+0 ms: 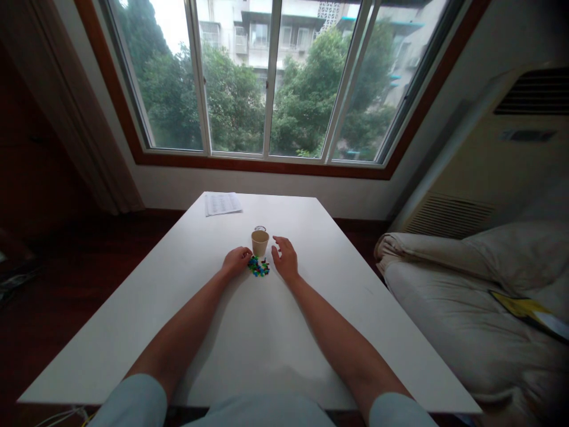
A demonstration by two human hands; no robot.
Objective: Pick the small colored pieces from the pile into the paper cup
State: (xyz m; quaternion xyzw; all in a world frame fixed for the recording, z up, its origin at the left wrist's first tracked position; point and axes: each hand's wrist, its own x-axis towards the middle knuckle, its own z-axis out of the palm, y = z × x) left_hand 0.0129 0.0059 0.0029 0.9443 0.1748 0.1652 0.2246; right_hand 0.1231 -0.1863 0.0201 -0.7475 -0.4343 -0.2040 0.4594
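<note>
A small heap of tiny blue, green and dark pieces (259, 267) lies on the white table, just in front of a light brown paper cup (260, 243). The cup stands upright, and its inside looks bare as far as I can see. My left hand (237, 261) rests at the heap's left edge with its fingers curled together; whatever is between the fingertips is too small to make out. To the right of the cup and heap, my right hand (285, 258) is held with thumb and fingers apart, nothing visible between them.
Behind the cup lies a small dark ring-like item (260, 228). Printed sheets of paper (223, 203) lie at the table's far left corner. A covered sofa (435, 279) stands to the right of the white table (355, 332), and a wide window (267, 89) is beyond it.
</note>
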